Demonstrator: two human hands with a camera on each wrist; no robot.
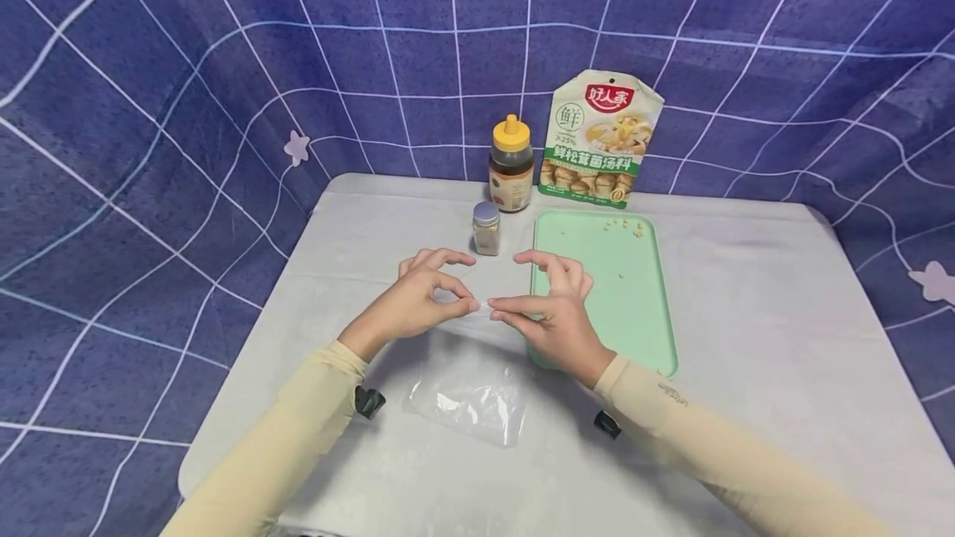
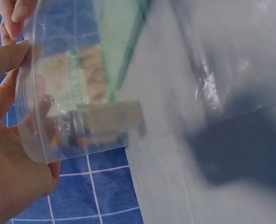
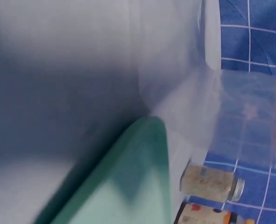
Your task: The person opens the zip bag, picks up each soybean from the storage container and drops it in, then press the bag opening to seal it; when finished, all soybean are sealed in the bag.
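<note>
A shiny, see-through plastic bag (image 1: 472,406), pinched at its ridged zip edge (image 2: 31,105), spreads down toward six o'clock from there.

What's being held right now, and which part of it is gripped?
A clear bag. The left hand and right hand both pinch it by its ribbed edge, between thumb and fingers.

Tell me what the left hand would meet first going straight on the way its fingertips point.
Beyond the clear bag it pinches, the left hand would probably meet the right hand, which sits just across a small gap in the head view; depth is hard to judge.
</note>
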